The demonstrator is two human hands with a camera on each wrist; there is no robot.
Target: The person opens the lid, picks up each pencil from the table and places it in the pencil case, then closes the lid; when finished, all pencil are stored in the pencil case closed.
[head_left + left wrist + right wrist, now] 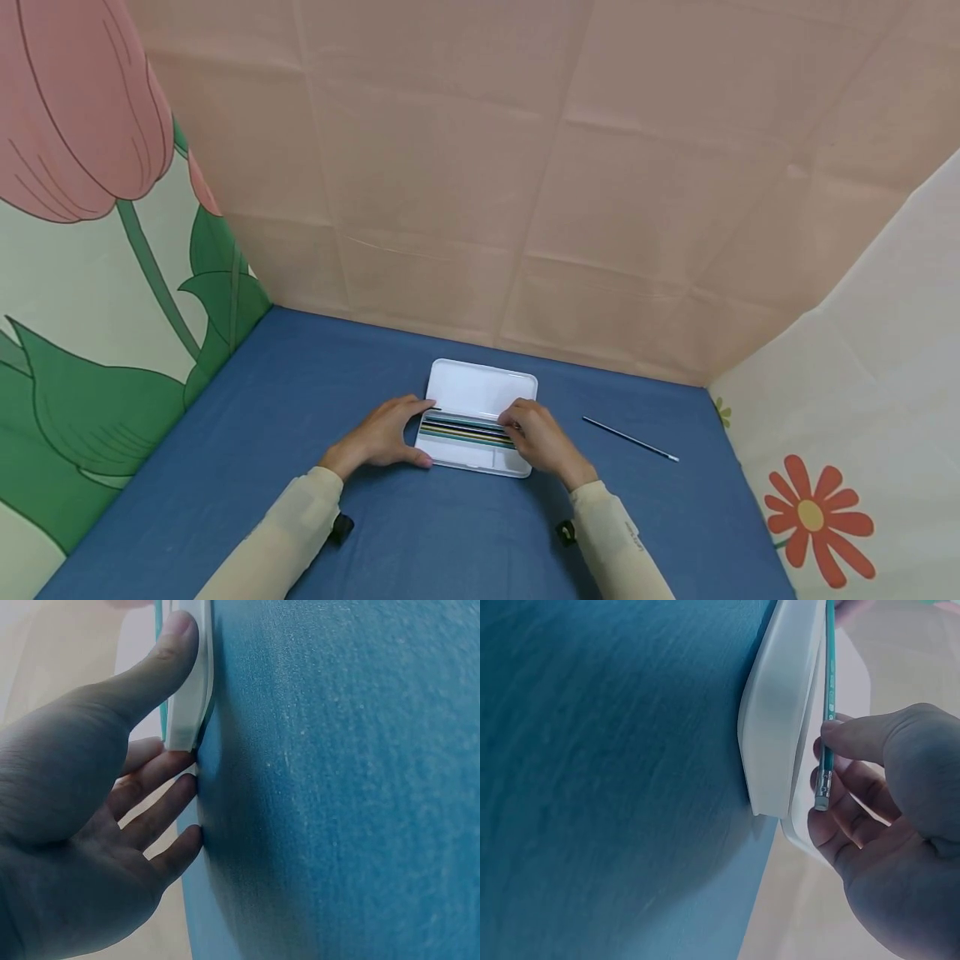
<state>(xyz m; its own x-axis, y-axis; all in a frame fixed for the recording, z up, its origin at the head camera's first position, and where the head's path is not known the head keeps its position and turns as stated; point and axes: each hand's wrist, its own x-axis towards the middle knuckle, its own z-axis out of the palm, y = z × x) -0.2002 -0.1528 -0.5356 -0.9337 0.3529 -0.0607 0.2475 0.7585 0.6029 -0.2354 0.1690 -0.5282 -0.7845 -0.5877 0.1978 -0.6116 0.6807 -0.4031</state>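
Note:
A white pencil case (459, 453) lies unfolded on the blue cloth, its lid (480, 387) tipped back on the far side. Several pencils (459, 432) lie lengthwise inside, dark, green and yellowish. My left hand (386, 433) spans the case's left end, thumb at the near edge and index finger at the far edge. In the left wrist view, the thumb presses the case wall (189, 701) while the other fingers spread beneath. My right hand (543, 440) pinches a green pencil (829, 682) near its white eraser, over the case's right end.
A single dark pencil (630, 438) with a pale end lies on the blue cloth (465, 533) to the right of the case. Behind the table hangs a beige cloth (420, 183), with flower-printed panels on both sides.

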